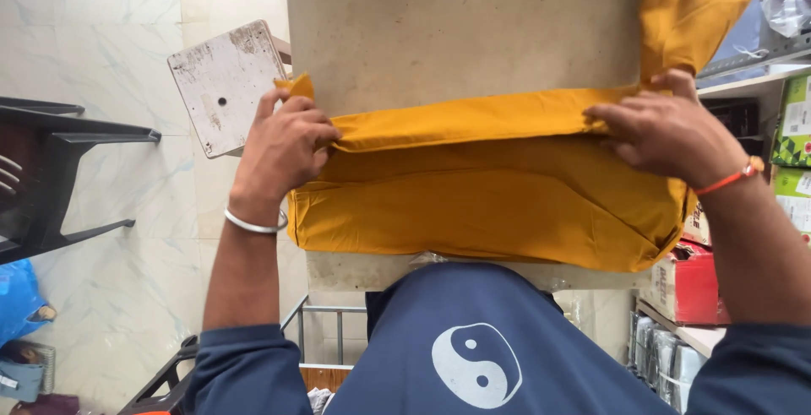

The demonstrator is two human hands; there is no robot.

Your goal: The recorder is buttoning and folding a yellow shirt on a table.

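Blue shirt (473,356) sits lowest in view; above it, mustard cloth (490,204) lies folded on the worktop (456,27), between both hands, left hand (283,149) and right hand (667,132) each pinching its upper fold.

The cloth (490,204) under your hands is plain mustard yellow, and it lies on a dull beige table (456,27) with faint stains. You wear a navy shirt (473,347) with a white yin-yang emblem, a silver bangle (252,224) on your left wrist and an orange thread (728,179) on your right. The floor (110,212) is white marble with grey veins, the chair (51,170) black, the box (688,284) red.
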